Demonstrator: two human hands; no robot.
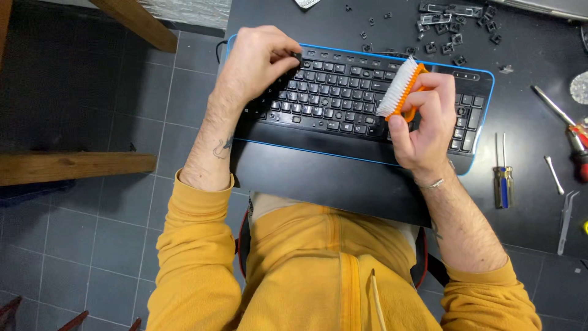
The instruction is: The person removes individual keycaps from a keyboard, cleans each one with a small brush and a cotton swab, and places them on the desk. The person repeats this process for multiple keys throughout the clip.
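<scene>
head view, looking down. a black keyboard (343,104) with a blue edge lies at the near edge of a dark worktop (527,153), its wrist rest overhanging the lap of a person in a yellow jacket (318,270). the left hand (260,58) rests on the far left corner of the keyboard, fingers curled down onto the keys there; its grip encloses nothing that can be seen. the right hand (425,122) is over the right part of the keyboard, its grip closed around the orange handle of a small brush (401,89). the brush is tilted, its white bristles facing left and down, just above or touching the keys; which of the two cannot be told. loose black keycaps (450,30) lie scattered on the worktop beyond the far edge of the keyboard. to the right of the keyboard, well apart from the hands, lie two small screwdrivers with blue and yellow handles (503,184), a cotton swab (554,175), metal tweezers (566,220) and a larger screwdriver with a red handle (566,125). a grey tiled floor (110,233) and wooden beams (73,167) fill the left side.
</scene>
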